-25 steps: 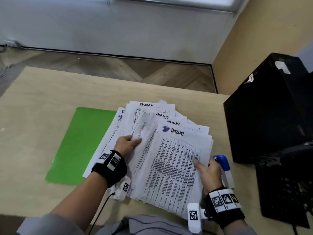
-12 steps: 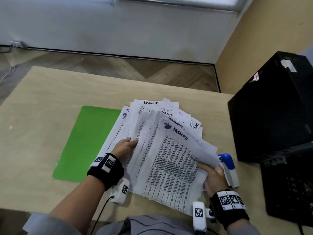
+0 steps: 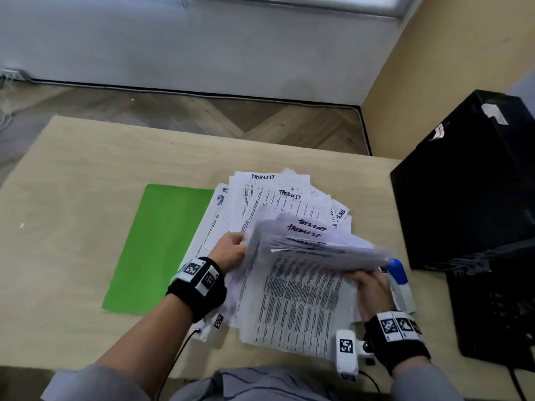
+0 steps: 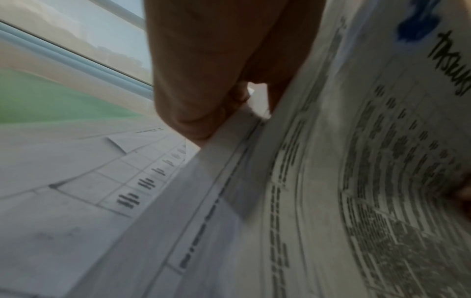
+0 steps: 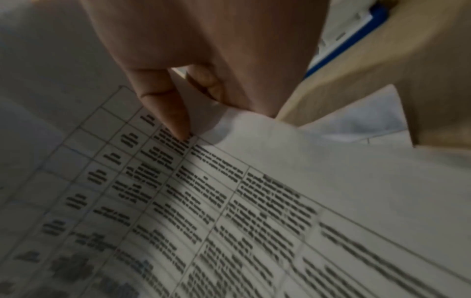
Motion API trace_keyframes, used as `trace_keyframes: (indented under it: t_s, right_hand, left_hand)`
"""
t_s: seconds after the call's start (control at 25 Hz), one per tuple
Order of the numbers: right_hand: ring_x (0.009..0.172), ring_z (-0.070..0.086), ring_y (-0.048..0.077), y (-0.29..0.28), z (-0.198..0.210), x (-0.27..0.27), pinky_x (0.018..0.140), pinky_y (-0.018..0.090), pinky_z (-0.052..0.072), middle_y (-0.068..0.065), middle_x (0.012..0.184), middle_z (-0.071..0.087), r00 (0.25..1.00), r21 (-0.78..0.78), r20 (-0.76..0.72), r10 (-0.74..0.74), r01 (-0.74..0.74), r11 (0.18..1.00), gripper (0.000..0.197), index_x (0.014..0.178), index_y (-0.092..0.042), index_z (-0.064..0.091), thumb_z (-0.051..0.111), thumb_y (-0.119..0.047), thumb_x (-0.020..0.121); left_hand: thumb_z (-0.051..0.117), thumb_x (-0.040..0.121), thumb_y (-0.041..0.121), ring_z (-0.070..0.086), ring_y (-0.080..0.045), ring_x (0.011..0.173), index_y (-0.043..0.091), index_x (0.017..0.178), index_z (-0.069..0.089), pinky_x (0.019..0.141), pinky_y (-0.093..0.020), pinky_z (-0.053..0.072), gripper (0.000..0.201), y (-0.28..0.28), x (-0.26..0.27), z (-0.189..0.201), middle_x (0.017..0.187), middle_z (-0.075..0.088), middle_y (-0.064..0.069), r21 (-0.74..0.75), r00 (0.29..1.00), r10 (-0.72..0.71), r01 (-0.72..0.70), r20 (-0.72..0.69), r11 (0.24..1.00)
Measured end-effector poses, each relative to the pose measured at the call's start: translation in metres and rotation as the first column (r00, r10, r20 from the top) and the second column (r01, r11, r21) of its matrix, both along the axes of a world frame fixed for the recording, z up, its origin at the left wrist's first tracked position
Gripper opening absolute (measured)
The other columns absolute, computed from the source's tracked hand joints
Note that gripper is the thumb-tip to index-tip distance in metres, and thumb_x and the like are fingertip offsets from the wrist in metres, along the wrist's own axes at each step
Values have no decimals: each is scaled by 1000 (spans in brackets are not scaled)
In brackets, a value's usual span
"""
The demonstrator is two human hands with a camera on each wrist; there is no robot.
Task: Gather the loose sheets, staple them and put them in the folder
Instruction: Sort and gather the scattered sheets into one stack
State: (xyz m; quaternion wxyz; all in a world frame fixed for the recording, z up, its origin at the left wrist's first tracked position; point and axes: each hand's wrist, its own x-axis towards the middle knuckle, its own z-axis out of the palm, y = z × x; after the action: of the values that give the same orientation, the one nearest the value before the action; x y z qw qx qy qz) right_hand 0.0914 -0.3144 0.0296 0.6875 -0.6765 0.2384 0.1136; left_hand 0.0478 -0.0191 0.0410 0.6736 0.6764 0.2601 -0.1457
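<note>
A bundle of printed sheets [image 3: 304,256] headed "TASKLIST" is tilted up off the table between both hands. My left hand [image 3: 231,250] grips its left edge, thumb and fingers pinching the paper [image 4: 280,181]. My right hand [image 3: 367,287] pinches the right edge of the sheets [image 5: 254,201]. More loose sheets [image 3: 269,195] lie fanned on the table behind the bundle. A green folder [image 3: 156,244] lies flat to the left, partly under the sheets. A blue and white stapler [image 3: 399,282] lies on the table just right of my right hand.
A black computer tower [image 3: 469,183] stands at the right of the wooden table [image 3: 72,198], with a black keyboard [image 3: 498,314] in front of it. Cables run from the wrist cameras over the near table edge.
Both hands have lifted the top bundle of sheets and tilted its far edge upward. One second ago the sheets lay nearly flat under my hands.
</note>
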Motion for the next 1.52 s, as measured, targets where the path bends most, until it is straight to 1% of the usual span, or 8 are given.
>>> trace_keyframes:
  t_s: [0.2, 0.36, 0.44, 0.6, 0.76, 1.0, 1.28, 1.52]
  right_hand:
    - [65, 65, 8, 3, 6, -24, 65, 21, 51, -6, 66, 72, 996, -61, 64, -65, 69, 996, 26, 84, -8, 67, 57, 16, 80]
    - [57, 63, 0, 11, 17, -33, 56, 12, 50, -8, 59, 70, 989, -58, 119, -84, 92, 994, 27, 83, -3, 65, 54, 21, 79]
    - [51, 60, 2, 16, 18, -30, 50, 13, 48, -9, 53, 67, 990, -39, 108, -87, 92, 995, 29, 82, -7, 65, 54, 19, 80]
    - [76, 59, 25, 25, 7, -15, 62, 28, 51, 9, 78, 67, 994, 106, -100, -38, 49, 993, 11, 74, -19, 68, 78, -15, 76]
    - [102, 71, 28, 24, 6, -9, 84, 43, 55, 13, 120, 70, 990, 169, -114, 85, -64, 983, 100, 125, -14, 58, 96, -45, 37]
    - [68, 75, 15, 40, 81, -3, 66, 39, 58, 7, 81, 78, 990, 171, 37, 139, -143, 975, 11, 101, -10, 61, 64, -11, 90]
    - [67, 68, -4, 80, 140, 27, 72, 22, 55, -21, 67, 72, 873, 13, 484, 60, -76, 997, 17, 84, -18, 63, 69, -3, 85]
    - [75, 65, 12, 92, 112, 19, 70, 27, 53, 1, 78, 70, 820, -99, 523, 234, -214, 972, 21, 91, -12, 75, 78, 1, 75]
  left_hand:
    - [68, 86, 4, 68, -19, 58, -1, 82, 66, 60, -30, 57, 6, 14, 1, -19, 66, 72, -8, -81, 969, 239, -244, -64, 967]
    - [79, 74, 39, 68, -34, 101, -8, 107, 65, 96, -47, 51, 59, 21, 1, -27, 105, 72, -20, -104, 979, 177, -187, -99, 977]
    - [56, 88, 58, 55, -28, 121, -1, 125, 59, 111, -48, 36, 70, 20, -1, -21, 126, 61, -13, -107, 988, 145, -150, -52, 983]
    - [49, 56, 94, 67, -26, 100, 13, 115, 67, 96, -47, 48, 102, 7, -6, 1, 113, 71, -9, -140, 995, -97, 93, -23, 986]
    - [79, 74, 34, 71, -17, 68, -3, 103, 61, 65, -34, 59, 50, -21, -3, 10, 85, 72, -9, -184, 981, -193, 193, 16, 964]
    - [71, 83, 11, 68, -26, 69, -13, 94, 67, 66, -32, 58, 26, -5, 16, 80, 82, 71, -18, -281, 968, -67, 136, 240, 950]
    - [77, 71, -8, 71, -10, 74, 13, 87, 74, 69, -25, 57, 27, -1, 38, 132, 78, 77, 5, -257, 734, 396, -302, 551, 918]
    - [79, 71, -5, 71, -12, 76, 10, 90, 73, 75, -25, 58, 25, -1, 29, 100, 81, 77, 4, -207, 763, 396, -338, 511, 918]
